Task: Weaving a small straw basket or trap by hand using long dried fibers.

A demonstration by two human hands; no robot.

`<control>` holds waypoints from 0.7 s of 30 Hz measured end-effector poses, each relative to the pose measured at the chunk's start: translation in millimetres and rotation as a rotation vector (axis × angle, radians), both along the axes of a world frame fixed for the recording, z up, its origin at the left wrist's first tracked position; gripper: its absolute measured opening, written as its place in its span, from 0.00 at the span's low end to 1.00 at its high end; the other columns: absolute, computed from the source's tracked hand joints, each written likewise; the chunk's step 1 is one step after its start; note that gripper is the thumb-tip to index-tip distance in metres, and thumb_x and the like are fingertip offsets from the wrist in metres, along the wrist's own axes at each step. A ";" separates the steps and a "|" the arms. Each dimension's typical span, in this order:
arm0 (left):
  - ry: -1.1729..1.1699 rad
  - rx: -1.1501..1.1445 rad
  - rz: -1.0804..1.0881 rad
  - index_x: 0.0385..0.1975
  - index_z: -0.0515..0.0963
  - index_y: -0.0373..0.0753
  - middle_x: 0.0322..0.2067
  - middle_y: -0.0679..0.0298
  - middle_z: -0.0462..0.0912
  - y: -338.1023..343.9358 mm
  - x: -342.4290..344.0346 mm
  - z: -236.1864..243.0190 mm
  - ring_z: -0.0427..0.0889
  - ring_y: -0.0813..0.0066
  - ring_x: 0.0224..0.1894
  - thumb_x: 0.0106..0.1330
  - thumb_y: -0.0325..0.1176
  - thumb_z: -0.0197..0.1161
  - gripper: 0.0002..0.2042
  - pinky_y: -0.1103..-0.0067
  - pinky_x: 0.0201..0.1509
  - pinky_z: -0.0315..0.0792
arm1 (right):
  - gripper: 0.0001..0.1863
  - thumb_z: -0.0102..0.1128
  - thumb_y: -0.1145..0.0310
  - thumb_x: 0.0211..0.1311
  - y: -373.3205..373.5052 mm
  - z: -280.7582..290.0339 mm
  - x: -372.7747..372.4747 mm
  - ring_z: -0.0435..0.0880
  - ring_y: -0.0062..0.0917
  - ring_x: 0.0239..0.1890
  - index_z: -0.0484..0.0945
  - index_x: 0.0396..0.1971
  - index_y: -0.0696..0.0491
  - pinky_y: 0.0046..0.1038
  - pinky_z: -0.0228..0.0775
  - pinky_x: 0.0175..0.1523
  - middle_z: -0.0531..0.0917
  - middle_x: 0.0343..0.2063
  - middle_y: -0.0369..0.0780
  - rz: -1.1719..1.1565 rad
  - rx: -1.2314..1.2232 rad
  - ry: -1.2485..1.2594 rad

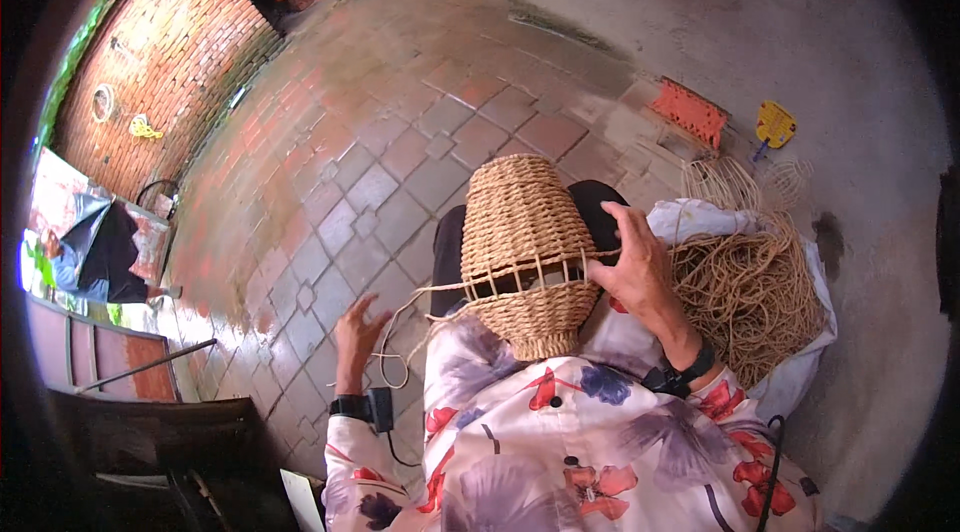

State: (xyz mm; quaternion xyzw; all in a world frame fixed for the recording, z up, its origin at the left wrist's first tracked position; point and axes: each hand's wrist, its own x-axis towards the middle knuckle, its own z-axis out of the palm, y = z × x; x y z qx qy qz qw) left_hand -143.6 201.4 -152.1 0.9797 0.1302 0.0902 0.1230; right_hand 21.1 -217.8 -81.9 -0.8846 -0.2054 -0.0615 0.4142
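The woven cord basket (528, 207) is located at the centre of the frame, over the person's lap. An unwoven band with exposed stakes (541, 274) crosses its lower half. The right hand (645, 267), right of centre, sets its thumb at the basket's right edge, beside this band; thumb and index finger stand apart. The left hand (357, 337), left of centre, is clear of the basket, fingers curved and separated. Loose cord ends (404, 308) extend from the basket toward it; contact with that hand cannot be determined. At right, a cord pile (750, 307) lies on a white sack (703, 218).
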 end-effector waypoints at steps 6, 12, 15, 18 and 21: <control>-0.023 -0.982 -0.193 0.42 0.77 0.34 0.30 0.66 0.79 -124.3 52.9 78.7 0.71 0.84 0.27 0.63 0.33 0.61 0.11 0.81 0.29 0.68 | 0.36 0.67 0.67 0.42 4.7 2.7 -2.3 0.74 0.39 0.51 0.65 0.55 0.51 0.43 0.63 0.49 0.74 0.48 0.44 -0.031 -0.102 0.020; -0.066 -0.677 -0.315 0.30 0.78 0.33 0.26 0.59 0.80 -134.0 52.3 81.0 0.78 0.71 0.28 0.64 0.33 0.60 0.09 0.76 0.32 0.71 | 0.35 0.68 0.68 0.42 8.7 -3.1 0.5 0.78 0.39 0.45 0.65 0.55 0.51 0.41 0.65 0.48 0.77 0.44 0.45 -0.027 -0.044 0.072; -0.085 -0.805 -0.165 0.29 0.78 0.34 0.22 0.65 0.77 -94.9 35.7 32.4 0.75 0.78 0.25 0.64 0.34 0.60 0.09 0.79 0.29 0.69 | 0.35 0.68 0.68 0.41 8.2 -2.2 1.6 0.79 0.38 0.45 0.66 0.55 0.51 0.41 0.66 0.48 0.78 0.43 0.45 -0.021 -0.025 0.093; -0.153 -0.841 0.218 0.28 0.78 0.35 0.19 0.72 0.73 -7.1 4.3 6.7 0.67 0.87 0.25 0.63 0.36 0.63 0.10 0.84 0.27 0.64 | 0.36 0.69 0.68 0.41 7.5 1.7 1.7 0.79 0.39 0.45 0.65 0.55 0.51 0.42 0.66 0.47 0.78 0.43 0.45 -0.022 -0.020 0.089; -0.183 -0.540 0.345 0.29 0.80 0.37 0.21 0.67 0.78 64.0 -25.5 17.6 0.74 0.80 0.25 0.61 0.37 0.64 0.09 0.79 0.29 0.68 | 0.36 0.69 0.68 0.41 8.1 3.3 1.7 0.79 0.39 0.45 0.66 0.55 0.51 0.42 0.67 0.47 0.79 0.42 0.45 -0.026 -0.040 0.090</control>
